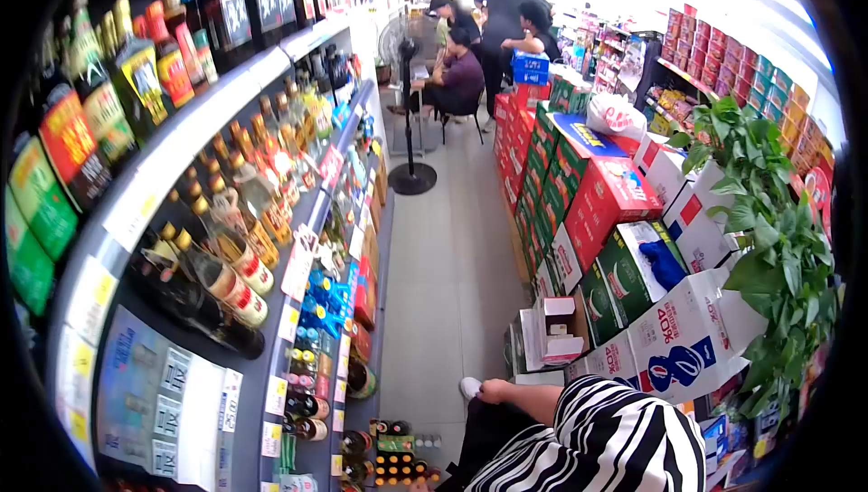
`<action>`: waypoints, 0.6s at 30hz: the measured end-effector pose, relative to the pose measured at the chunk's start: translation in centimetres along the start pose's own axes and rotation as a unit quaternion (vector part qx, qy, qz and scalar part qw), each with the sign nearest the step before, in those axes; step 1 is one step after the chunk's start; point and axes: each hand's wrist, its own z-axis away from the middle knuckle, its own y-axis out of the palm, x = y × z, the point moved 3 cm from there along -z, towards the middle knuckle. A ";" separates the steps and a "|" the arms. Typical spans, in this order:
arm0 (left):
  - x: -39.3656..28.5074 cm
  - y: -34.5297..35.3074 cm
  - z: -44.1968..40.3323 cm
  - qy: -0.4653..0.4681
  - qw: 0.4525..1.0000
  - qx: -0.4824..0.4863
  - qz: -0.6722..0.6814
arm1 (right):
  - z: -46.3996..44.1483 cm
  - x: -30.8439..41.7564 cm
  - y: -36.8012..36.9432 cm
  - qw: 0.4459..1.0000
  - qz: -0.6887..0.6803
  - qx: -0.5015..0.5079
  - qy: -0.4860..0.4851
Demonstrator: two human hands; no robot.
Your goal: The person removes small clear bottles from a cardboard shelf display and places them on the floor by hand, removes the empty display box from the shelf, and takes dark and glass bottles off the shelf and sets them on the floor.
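Observation:
My right hand (493,391) is curled closed at the knee of my black trousers (488,438), with nothing visible in it. Its bare forearm comes out of a black-and-white striped sleeve (606,438). At the bottom edge, a sliver that may be my left hand (420,485) shows beside a crate of dark bottles with yellow caps (398,467); its fingers are hidden. Left of these, the lower shelf holds lying bottles (307,403) with price tags along its edge.
Liquor shelves (271,62) line the left side. Stacked cartons (615,198), an open box (556,329) and a leafy plant (750,175) flank the right. A black fan stand (413,179) is in the aisle (429,293). Several people (506,22) are at the far end.

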 end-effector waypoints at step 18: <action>-25.7 0.0 13.2 0.173 0.976 0.131 0.001 | 4.4 6.8 -4.2 0.996 -0.020 -0.041 -0.081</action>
